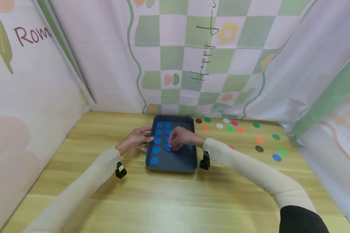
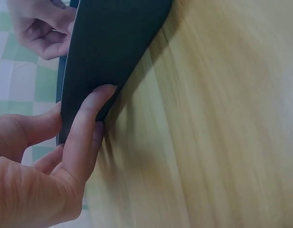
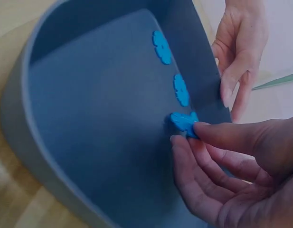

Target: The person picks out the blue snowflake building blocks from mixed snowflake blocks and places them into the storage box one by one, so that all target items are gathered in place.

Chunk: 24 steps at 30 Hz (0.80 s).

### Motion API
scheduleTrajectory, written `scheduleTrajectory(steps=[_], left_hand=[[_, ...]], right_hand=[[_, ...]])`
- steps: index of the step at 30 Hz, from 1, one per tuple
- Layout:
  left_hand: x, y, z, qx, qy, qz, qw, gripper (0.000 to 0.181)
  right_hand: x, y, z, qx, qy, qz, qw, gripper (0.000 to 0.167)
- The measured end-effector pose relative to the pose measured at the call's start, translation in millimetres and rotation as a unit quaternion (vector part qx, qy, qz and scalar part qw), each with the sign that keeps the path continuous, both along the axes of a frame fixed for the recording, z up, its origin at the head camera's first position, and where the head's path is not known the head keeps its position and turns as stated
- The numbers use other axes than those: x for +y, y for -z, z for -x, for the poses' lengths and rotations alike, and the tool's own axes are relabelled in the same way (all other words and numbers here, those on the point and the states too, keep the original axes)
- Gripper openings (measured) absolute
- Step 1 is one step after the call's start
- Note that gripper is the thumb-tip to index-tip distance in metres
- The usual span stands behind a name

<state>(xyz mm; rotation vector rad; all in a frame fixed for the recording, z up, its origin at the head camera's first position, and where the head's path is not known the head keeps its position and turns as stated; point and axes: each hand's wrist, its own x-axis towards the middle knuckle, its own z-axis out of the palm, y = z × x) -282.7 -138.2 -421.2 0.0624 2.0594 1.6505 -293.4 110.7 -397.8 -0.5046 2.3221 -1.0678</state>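
A dark grey-blue tray (image 1: 178, 163) stands on the wooden table. Down its left side runs a column of blue flower-shaped discs (image 1: 156, 150), with a second column beside it, partly covered by my right hand (image 1: 181, 138). Between thumb and fingers, that hand pinches a blue flower-shaped disc (image 3: 183, 122), tilted low over the tray floor. My left hand (image 1: 136, 137) holds the tray's left wall (image 2: 106, 42), with fingers along the outside and the thumb at the rim.
Right of the tray, loose flower-shaped discs lie scattered: brown (image 1: 259, 149), orange (image 1: 259, 140), green (image 1: 276, 137), white (image 1: 219, 126), pink (image 1: 234, 123) and a blue one (image 1: 276, 157). A patterned curtain (image 1: 175, 58) hangs behind the table.
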Motion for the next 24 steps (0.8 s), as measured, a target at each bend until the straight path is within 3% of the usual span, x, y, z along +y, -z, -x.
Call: scheduleTrajectory(steps=[5,11,17,24], left_hand=[[0.9,-1.5,0.4,-0.002,-0.003,0.003,1.0000,0.069],[1.4,-1.8,1.5,0.001,0.002,-0.002,1.0000,0.070],[1.4,-1.7,0.4,0.006,0.003,0.004,1.0000,0.069],[0.7,-1.2,-1.1,0.007,0.005,0.001,1.0000,0.068]], right_hand=[[-4.1,-0.3,1.1,0.033,0.004,-0.060,0.9977,0.007],[-8.7,0.3,-2.3,0.054,-0.001,-0.094,0.9941,0.008],[-8.8,-2.6,-3.5,0.055,0.014,-0.100,0.9934,0.009],[4.3,-8.5,-2.2,0.043,0.014,-0.067,0.9968,0.008]])
